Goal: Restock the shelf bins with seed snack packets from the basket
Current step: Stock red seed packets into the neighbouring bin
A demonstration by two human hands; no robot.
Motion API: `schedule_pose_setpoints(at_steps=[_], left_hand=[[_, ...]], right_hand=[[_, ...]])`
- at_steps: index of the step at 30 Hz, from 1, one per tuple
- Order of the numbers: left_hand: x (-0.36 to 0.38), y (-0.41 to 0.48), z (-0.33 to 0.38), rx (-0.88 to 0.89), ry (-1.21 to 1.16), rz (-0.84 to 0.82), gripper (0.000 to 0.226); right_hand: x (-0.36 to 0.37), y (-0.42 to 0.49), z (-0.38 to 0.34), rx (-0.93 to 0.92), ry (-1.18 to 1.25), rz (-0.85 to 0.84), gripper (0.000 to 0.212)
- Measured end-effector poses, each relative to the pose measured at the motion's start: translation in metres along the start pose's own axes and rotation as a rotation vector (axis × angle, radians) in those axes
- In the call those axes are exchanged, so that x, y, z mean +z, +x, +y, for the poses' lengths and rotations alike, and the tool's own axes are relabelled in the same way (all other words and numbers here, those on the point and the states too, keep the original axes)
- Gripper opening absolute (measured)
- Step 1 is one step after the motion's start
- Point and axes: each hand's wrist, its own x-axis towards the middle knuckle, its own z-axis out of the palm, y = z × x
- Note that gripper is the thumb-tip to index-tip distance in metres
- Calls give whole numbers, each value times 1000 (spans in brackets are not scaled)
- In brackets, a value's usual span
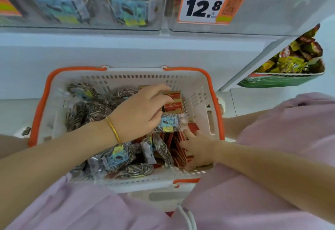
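A white basket (203, 91) with orange handles sits in front of me, holding several striped seed packets (119, 159) with blue labels and several red packets (172, 102). My left hand (139, 110), with a gold bangle on the wrist, reaches into the basket's far right part; its fingers curl over the red packets there and touch a seed packet (169, 122). My right hand (199, 150) rests in the near right corner, fingers closed around a stack of red packets (179, 150). Above, clear shelf bins (101, 3) hold more seed packets.
An orange-edged price tag (208, 3) reading 12.8 hangs on the right clear bin. A green tray (282, 81) of yellow and red snack packets stands on a lower shelf at the right. Pink clothing fills the bottom of the view.
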Motion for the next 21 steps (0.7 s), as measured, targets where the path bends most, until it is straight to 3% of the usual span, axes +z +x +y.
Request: schedule_pose_setpoints(at_steps=[5,12,21], left_hand=[[1,2,1,-2,-37,5,33],[2,5,1,-16,-56,14,34],[2,2,-1,-18,-46,4,34]], right_hand=[[21,1,4,30,51,54,93],[15,2,21,-69,137,70,91],[13,5,17,-93,-20,146,95]])
